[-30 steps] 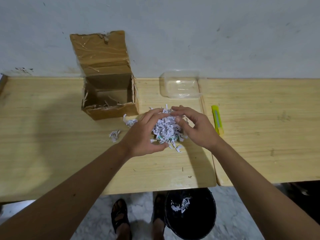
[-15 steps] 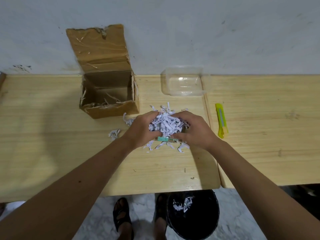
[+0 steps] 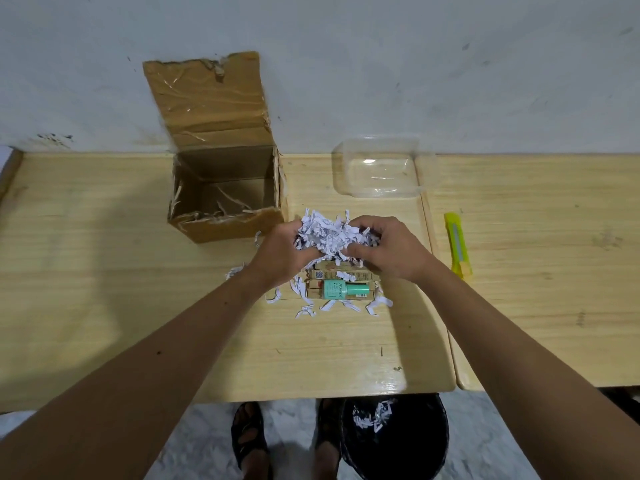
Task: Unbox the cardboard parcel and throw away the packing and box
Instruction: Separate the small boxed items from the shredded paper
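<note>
At a pale wooden table, we see two bare hands lifting one bunched wad of white shredded-paper packing. The left hand and the right hand each curl their fingers into the wad from opposite sides, holding it just above a small stack of brown cardboard product cartons, whose exact number we cannot tell. One mint-green bottle lies on the stack's near edge. Loose white paper strips lie scattered on the table around the cartons.

Beyond the cartons to the left stands one open brown cardboard box, its taped lid flap upright against the grey wall; inside we see only a few torn tape and paper shreds. Beyond the cartons to the right sits one clear plastic tray, with nothing visible in it. One yellow utility knife lies to the right of the cartons, on a second adjoining table. Below the table's near edge, one black round bin on the floor holds a small clump of white shreds, beside two sandalled feet.
</note>
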Tool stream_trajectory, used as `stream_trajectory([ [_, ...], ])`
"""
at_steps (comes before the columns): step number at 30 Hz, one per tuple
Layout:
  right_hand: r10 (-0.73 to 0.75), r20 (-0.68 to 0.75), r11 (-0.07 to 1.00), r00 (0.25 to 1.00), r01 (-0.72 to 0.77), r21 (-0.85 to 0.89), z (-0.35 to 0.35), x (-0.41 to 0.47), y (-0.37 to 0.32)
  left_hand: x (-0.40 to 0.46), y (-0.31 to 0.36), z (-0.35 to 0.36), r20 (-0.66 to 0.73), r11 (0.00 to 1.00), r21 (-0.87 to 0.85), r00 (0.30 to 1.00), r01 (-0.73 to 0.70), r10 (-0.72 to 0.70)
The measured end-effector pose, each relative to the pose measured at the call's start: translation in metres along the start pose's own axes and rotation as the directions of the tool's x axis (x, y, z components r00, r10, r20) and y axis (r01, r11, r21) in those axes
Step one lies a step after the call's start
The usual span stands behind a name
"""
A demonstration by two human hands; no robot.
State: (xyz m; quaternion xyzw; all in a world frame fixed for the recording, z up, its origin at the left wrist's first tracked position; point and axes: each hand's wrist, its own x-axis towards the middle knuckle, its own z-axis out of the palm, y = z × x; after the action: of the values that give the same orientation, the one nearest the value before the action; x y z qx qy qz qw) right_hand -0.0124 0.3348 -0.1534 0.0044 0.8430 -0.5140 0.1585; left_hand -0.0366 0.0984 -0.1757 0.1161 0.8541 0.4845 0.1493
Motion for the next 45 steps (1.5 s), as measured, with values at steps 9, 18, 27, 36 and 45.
stream_trajectory([
  [9,-0.002,-0.067,0.986,0.998,0.013,0.169,-0.012,-0.018,-0.003,-0.002,0.000,0.001,-0.015,0.999,-0.013,0.999,0.037,-0.038],
  [18,-0.284,-0.229,0.958,0.931,0.288,-0.018,-0.018,-0.054,-0.006,-0.005,0.001,0.001,-0.012,0.999,0.031,1.000,0.021,-0.020],
  [27,-0.404,0.038,0.835,0.914,0.385,-0.394,0.011,-0.067,0.022,-0.005,0.001,0.003,-0.026,0.991,-0.033,0.991,0.129,-0.130],
  [36,-0.466,0.086,0.677,0.881,0.417,-0.607,0.024,-0.064,0.023,-0.008,0.008,0.002,-0.021,0.976,-0.098,0.980,0.193,-0.196],
  [45,-0.433,0.068,0.768,0.899,0.407,-0.495,0.018,-0.067,0.020,-0.008,0.008,0.001,-0.029,0.980,-0.068,0.982,0.186,-0.188],
])
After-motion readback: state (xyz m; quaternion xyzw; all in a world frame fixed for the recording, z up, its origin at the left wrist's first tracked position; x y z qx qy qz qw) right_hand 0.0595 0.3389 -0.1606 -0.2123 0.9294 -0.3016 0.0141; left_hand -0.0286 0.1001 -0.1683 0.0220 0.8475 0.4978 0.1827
